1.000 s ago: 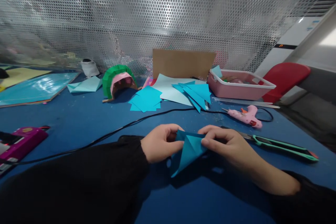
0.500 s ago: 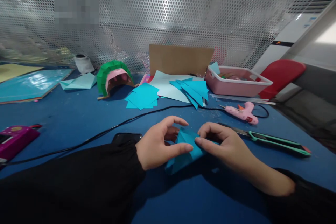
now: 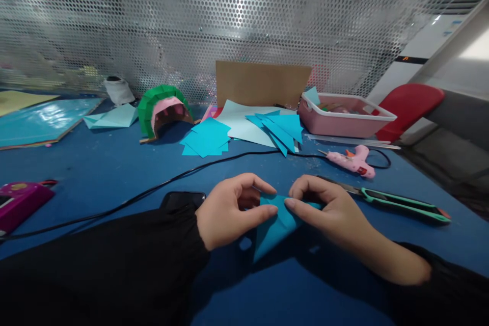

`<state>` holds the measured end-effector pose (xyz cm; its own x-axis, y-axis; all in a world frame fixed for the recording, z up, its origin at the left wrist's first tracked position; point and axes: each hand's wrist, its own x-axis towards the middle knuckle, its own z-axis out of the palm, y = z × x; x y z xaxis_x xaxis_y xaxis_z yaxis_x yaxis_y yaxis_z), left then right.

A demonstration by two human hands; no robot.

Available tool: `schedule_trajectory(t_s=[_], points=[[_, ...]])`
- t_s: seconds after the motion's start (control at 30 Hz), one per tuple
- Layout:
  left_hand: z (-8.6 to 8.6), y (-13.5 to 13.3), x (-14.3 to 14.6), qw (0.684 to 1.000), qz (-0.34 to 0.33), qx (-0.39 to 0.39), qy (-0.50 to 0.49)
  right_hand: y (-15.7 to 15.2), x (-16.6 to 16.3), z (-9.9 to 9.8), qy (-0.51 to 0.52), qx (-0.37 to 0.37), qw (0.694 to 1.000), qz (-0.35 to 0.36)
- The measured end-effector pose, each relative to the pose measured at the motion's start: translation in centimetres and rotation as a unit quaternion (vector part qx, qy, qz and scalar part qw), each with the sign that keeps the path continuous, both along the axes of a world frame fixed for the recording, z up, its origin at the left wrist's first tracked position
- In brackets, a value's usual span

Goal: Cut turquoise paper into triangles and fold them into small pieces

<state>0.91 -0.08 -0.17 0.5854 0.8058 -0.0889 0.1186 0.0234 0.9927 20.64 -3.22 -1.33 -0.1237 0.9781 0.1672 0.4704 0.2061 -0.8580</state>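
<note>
A folded piece of blue paper [image 3: 274, 230] is held between my two hands just above the table, one pointed corner hanging toward me. My left hand [image 3: 234, 211] curls round its left part, the thumb on the near face and the fingers behind. At the upper right edge, my right hand [image 3: 331, 209] pinches the paper between thumb and fingers. Behind my left wrist lies a dark phone [image 3: 185, 198], partly covered by the sleeve. A utility knife [image 3: 405, 205] with a green-edged handle rests to the right of my right hand.
A black cord [image 3: 191, 169] crosses the blue table [image 3: 126, 168]. Beyond it are blue paper squares [image 3: 206, 137], folded blue pieces [image 3: 280, 127], a green-and-pink paper arch [image 3: 162, 104] and a pink basket [image 3: 344, 119]. A pink glue gun [image 3: 353, 160] lies right, a magenta device [image 3: 25, 204] left.
The blue paper's raised flap has come down flatter, and its near corner now points more toward me. My left fingertips have lowered slightly onto its top edge; my right hand keeps its pinch.
</note>
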Motion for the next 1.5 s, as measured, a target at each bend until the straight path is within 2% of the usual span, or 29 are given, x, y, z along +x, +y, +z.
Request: schedule_trajectory(t_s=[0.47,0.77,0.93,1.03,1.13,1.37,1.5], points=[[0.2,-0.3,-0.2,1.000,0.016,-0.005,0.023,-0.1,0.1,0.1,-0.003,0.026,1.000,0.001],[0.0,-0.2,-0.1,0.997,0.030,-0.073,0.004,-0.1,0.1,0.1,0.040,0.022,0.999,-0.027],[0.7,-0.4,0.2,0.988,0.087,-0.126,-0.033,-0.1,-0.1,0.3,0.177,-0.044,0.982,-0.046],[0.8,-0.4,0.3,0.983,0.112,-0.133,-0.058,-0.3,-0.7,0.4,0.223,-0.127,0.966,0.020],[0.7,-0.4,0.3,0.981,0.122,-0.131,-0.074,-0.5,-1.2,0.4,0.208,-0.187,0.957,0.072],[0.6,-0.3,0.4,0.979,0.130,-0.134,-0.082,-0.4,-1.0,-0.3,0.206,-0.192,0.959,0.026],[0.6,-0.3,0.3,0.978,0.157,-0.119,-0.071,-0.3,-0.6,-0.7,0.193,-0.184,0.964,0.001]])
